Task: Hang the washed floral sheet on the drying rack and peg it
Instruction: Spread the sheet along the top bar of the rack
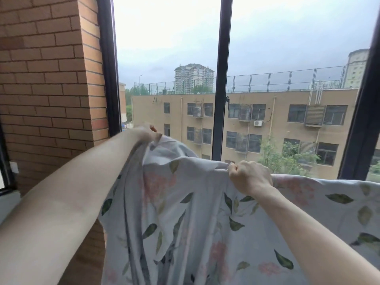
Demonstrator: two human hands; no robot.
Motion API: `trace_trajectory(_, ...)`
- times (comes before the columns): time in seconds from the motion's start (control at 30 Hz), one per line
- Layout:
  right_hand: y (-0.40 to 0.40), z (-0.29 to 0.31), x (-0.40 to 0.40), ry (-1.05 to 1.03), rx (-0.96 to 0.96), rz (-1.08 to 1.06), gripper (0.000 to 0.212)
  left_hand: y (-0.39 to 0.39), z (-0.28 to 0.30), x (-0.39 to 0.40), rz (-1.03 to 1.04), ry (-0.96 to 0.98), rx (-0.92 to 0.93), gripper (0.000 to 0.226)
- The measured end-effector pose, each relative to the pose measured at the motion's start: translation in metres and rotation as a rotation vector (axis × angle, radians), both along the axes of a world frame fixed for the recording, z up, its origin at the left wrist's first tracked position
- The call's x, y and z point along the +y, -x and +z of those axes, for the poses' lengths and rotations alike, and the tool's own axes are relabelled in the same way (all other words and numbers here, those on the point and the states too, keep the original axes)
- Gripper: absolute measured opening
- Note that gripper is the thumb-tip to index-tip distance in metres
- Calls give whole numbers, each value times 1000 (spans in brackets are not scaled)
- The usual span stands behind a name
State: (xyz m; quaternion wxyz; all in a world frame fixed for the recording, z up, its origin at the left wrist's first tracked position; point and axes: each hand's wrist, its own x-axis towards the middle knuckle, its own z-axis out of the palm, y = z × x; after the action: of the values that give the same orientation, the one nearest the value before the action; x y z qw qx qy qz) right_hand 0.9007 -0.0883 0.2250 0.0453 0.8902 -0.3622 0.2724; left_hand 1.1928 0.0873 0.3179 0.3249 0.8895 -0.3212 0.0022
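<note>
The floral sheet, pale with pink blooms and green leaves, hangs spread in front of me across the lower half of the view. My left hand grips its top edge high on the left, blurred. Lower and to the right, my right hand is a fist closed on the sheet's upper edge. From there the cloth runs on to the right, draped level. No rack bar or peg shows; whatever holds the sheet on the right is hidden under the cloth.
A large window with dark frames stands right behind the sheet. A brick wall fills the left side, with a white sill below it. Outside is a beige building.
</note>
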Motion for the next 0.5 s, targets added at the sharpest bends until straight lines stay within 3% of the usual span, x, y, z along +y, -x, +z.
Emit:
trace_trajectory(0.07,0,-2,0,-3,-9,9,55,-4,-30,2,-84,-210,86,19)
trace_trajectory(0.13,0,-3,-1,-3,-14,16,55,-3,-45,4,-125,-292,65,22)
trace_trajectory(0.3,0,-4,-5,15,0,16,54,21,-51,20,-234,-18,107,28)
trace_trajectory(0.37,1,-4,-5,19,1,16,53,31,-59,41,-252,76,27,28)
trace_trajectory(0.5,2,-5,0,37,-9,22,54,32,-99,95,-117,213,-96,9)
